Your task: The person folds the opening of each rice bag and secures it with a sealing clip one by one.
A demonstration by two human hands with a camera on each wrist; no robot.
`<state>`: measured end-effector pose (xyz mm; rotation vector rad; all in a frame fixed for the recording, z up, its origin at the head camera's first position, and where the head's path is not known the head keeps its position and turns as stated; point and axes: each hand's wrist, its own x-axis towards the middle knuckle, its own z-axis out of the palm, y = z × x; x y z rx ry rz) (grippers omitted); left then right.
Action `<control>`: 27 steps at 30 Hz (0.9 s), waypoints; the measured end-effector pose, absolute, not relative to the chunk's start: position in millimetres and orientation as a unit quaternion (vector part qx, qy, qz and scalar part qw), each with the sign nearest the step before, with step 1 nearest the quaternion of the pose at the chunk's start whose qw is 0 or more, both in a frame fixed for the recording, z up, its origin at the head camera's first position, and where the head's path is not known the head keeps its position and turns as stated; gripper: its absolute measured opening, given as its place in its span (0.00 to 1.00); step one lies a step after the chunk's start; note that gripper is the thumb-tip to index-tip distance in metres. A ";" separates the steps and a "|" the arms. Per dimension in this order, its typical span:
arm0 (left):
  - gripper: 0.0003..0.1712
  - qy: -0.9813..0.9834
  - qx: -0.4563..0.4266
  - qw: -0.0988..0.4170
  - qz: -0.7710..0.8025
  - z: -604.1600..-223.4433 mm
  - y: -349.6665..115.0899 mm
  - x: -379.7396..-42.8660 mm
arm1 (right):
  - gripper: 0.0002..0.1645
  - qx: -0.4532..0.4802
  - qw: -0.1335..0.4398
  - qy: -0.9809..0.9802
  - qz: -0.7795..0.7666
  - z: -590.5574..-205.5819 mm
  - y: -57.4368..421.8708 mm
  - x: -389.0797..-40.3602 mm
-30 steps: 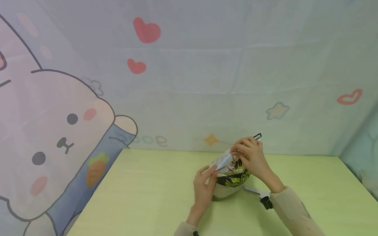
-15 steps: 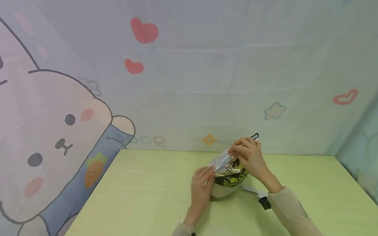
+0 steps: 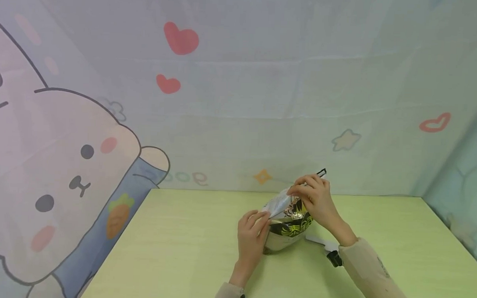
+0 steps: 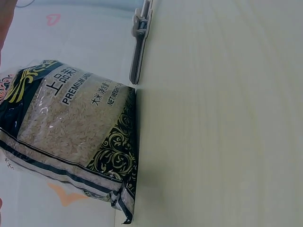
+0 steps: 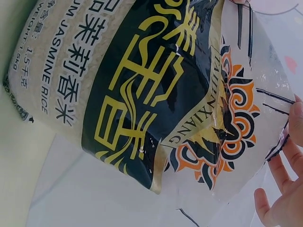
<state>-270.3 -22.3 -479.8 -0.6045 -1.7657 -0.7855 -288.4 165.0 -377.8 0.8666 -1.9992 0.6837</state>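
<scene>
A clear plastic bag of rice [image 3: 284, 238] with a dark band and yellow lettering stands on the table, its pale top leaning over. My left hand [image 3: 251, 235] pinches the left end of the top edge, thumb in front. My right hand [image 3: 315, 197] pinches the right end, and a black-edged corner pokes out above its fingers. In the right wrist view, right-hand fingers [image 5: 284, 175] hold the top edge of the bag [image 5: 128, 85]. In the left wrist view, the bag's lower half [image 4: 71, 127] shows grains through the plastic; the left hand is mostly cut off.
A long, thin grey-white item [image 4: 139, 45] lies on the table beyond the bag in the left wrist view; its pale strip [image 3: 316, 240] shows right of the bag from the head. The pale green table [image 3: 172, 252] ends at a printed cloth backdrop [image 3: 240, 101].
The left hand has shifted slightly left and the pale top flap looks a little more spread. The right hand keeps its hold. The whole head view has drifted slightly.
</scene>
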 end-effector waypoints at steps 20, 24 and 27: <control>0.10 -0.740 -0.244 0.532 -0.332 -482.1 -18.4 -267.0 | 0.22 0.330 0.374 -0.825 0.266 -384.2 175.2 -273.9; 0.10 -0.736 -0.245 0.532 -0.338 -482.4 -18.6 -267.2 | 0.25 0.327 0.371 -0.826 0.271 -387.3 176.7 -269.3; 0.10 -0.736 -0.243 0.532 -0.341 -483.0 -18.7 -266.5 | 0.29 0.331 0.374 -0.820 0.280 -390.4 178.3 -265.6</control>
